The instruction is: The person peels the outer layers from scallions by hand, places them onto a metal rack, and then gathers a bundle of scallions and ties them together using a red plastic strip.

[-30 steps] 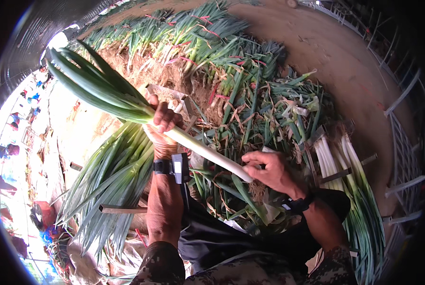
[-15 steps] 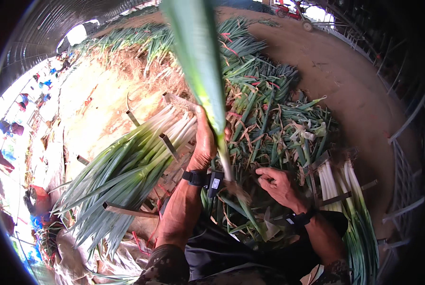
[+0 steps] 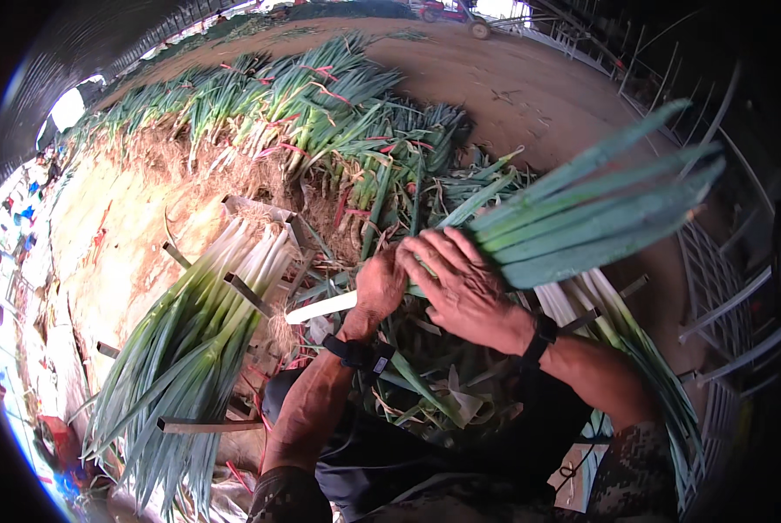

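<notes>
A large green onion [image 3: 582, 218] lies slantwise across my front, its white shank and hairy roots pointing left and its broad green leaves fanned up to the right. My left hand [image 3: 379, 283] is closed round the shank. Right beside it, my right hand [image 3: 460, 283] is closed on the onion where the shank turns into leaves. To the left, a thick bundle of cleaned green onions [image 3: 194, 336] rests in a metal rack [image 3: 249, 295], white ends up. A smaller bundle of green onions [image 3: 621, 331] sits in another rack on the right, partly behind my right forearm.
Stripped leaves [image 3: 438, 383] lie heaped between my arms. Beyond them, a long pile of untrimmed green onions [image 3: 320, 105], some tied with red bands, runs across the dirt floor [image 3: 512, 96]. Metal bars [image 3: 730, 305] stand at right. A red vehicle [image 3: 447, 12] is far back.
The onion has swung from upright to slantwise, leaves now to the right and roots to the left. My right hand has moved up onto it. The view has shifted to the right.
</notes>
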The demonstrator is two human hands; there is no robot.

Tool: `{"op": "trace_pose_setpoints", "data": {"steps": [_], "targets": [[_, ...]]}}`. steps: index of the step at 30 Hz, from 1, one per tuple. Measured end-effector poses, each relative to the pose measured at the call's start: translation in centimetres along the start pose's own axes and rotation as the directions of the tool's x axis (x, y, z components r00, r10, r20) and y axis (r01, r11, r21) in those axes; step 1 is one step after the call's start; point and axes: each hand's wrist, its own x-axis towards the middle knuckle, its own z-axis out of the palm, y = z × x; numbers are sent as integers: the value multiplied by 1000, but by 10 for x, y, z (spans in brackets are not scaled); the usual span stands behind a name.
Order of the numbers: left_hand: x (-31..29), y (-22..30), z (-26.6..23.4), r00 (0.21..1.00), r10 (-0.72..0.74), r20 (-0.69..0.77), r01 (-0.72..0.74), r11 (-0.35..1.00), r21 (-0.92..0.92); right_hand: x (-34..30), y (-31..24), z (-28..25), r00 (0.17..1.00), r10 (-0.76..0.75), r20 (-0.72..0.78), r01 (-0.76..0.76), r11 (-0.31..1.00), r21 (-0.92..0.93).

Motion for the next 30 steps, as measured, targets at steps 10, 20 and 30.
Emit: {"op": "trace_pose_setpoints", "data": {"steps": [10,20,30], "targets": [[5,9,37,995,42,95,-38,999,-38,-59,54,-5,896,165,413,-200,979,43],[23,0,-8,980,-199,30,179,795,-580,-241,167,-108,499,808,314,-836,544,-72],[13,-6,13,934,-267,239,347,843,-411,-412,152,-144,8,935,355,-966,99,-238]]}}
